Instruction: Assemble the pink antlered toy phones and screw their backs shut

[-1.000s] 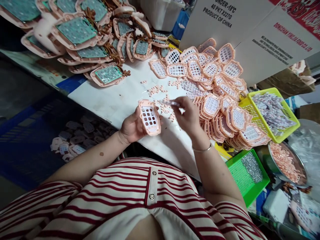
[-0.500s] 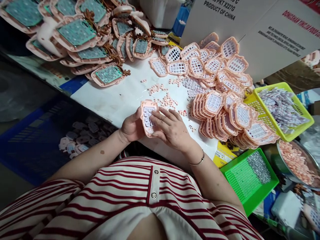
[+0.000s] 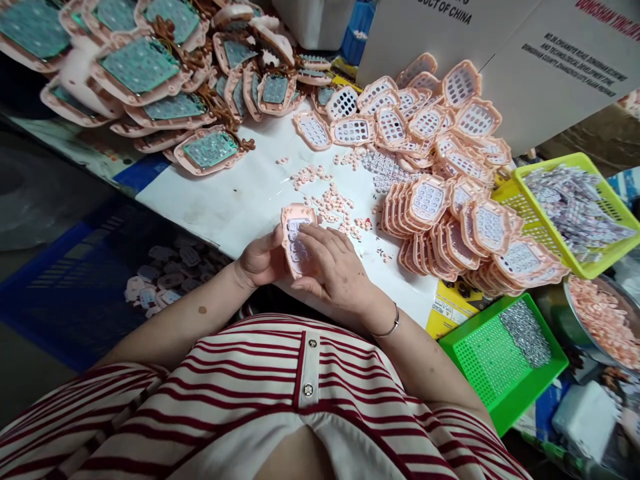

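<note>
My left hand is closed around the left side of a pink plastic toy casing, with its inner face turned up. White button keys sit in the casing's openings. My right hand lies over the casing's right half, fingers stretched flat across the keys and thumb by the lower edge. The fingers hide part of the keys. Just beyond the hands, small pink pieces are scattered on the white table, beside a patch of loose white keys.
Keyed casings stand stacked at right, with more casings behind. Casings with green circuit boards pile up at left. A yellow basket, a green tray of screws and a metal bowl line the right. A blue crate sits below left.
The right hand has slid slightly left and down over the casing, covering more of the keys. The left hand keeps its hold. The camera view has shifted a little.
</note>
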{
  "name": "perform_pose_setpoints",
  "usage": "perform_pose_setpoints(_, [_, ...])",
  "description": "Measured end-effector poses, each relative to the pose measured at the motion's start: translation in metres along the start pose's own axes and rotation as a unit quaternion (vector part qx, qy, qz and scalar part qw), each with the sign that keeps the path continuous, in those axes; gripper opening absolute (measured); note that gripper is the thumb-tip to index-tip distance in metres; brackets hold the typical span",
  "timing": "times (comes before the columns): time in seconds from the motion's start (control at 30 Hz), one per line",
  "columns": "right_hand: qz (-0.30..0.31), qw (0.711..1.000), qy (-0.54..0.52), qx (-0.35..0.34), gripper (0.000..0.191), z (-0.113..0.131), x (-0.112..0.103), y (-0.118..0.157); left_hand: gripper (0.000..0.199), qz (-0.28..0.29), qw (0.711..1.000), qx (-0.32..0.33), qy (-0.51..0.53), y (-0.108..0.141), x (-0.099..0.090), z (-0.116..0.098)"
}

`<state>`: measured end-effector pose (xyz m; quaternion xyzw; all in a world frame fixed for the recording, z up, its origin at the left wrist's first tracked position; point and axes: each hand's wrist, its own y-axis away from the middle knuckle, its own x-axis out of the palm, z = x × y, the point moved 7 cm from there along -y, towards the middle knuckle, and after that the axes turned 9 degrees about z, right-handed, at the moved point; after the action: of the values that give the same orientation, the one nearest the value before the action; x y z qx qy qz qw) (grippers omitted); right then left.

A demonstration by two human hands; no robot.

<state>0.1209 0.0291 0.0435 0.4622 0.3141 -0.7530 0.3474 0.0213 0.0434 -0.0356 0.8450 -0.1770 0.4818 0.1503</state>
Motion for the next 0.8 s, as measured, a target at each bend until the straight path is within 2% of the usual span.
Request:
perform_pose_setpoints(0.13, [0.048, 0.999, 0.017, -0.010, 0.088, 0.006, 0.012, 0.000, 0.076, -0.015, 1.000, -0.010, 0.009, 0.001, -0.006, 0.002])
perform_pose_setpoints(0.2, [0.064, 0.998, 0.028, -0.010, 0.085, 0.007, 0.018, -0.001, 0.079, -0.014, 1.000, -0.018, 0.012, 0.001, -0.007, 0.003])
perform_pose_setpoints(0.27, [0.052, 0.999, 0.013, 0.007, 0.074, 0.003, 0.020, -0.003, 0.076, -0.012, 1.000, -0.023, 0.011, -0.001, -0.006, 0.004])
perform_pose_setpoints(0.33, [0.033, 0.999, -0.035, 0.023, 0.067, -0.003, 0.021, -0.004, 0.071, -0.005, 1.000, -0.023, 0.007, -0.004, -0.005, 0.004])
perform_pose_setpoints(0.4, [0.007, 0.990, -0.137, 0.036, 0.067, -0.009, 0.018, -0.003, 0.071, 0.013, 1.000, -0.022, -0.002, -0.007, 0.000, 0.004])
perform_pose_setpoints(0.47, [-0.045, 0.956, -0.283, 0.067, 0.070, -0.020, 0.012, -0.001, 0.075, 0.041, 0.999, -0.029, -0.013, -0.010, 0.006, 0.005])
perform_pose_setpoints(0.53, [-0.098, 0.895, -0.418, 0.118, 0.071, -0.034, 0.007, 0.004, 0.077, 0.065, 0.997, -0.036, -0.020, -0.011, 0.013, 0.004])
perform_pose_setpoints(0.63, [-0.138, 0.813, -0.537, 0.179, 0.074, -0.046, 0.006, 0.010, 0.074, 0.087, 0.995, -0.036, -0.024, -0.013, 0.019, 0.004])
perform_pose_setpoints(0.7, [-0.157, 0.781, -0.571, 0.196, 0.076, -0.050, 0.005, 0.014, 0.073, 0.096, 0.994, -0.039, -0.026, -0.013, 0.021, 0.005])
perform_pose_setpoints(0.8, [-0.184, 0.765, -0.587, 0.191, 0.072, -0.051, 0.003, 0.021, 0.069, 0.099, 0.994, -0.046, -0.023, -0.014, 0.021, 0.008])
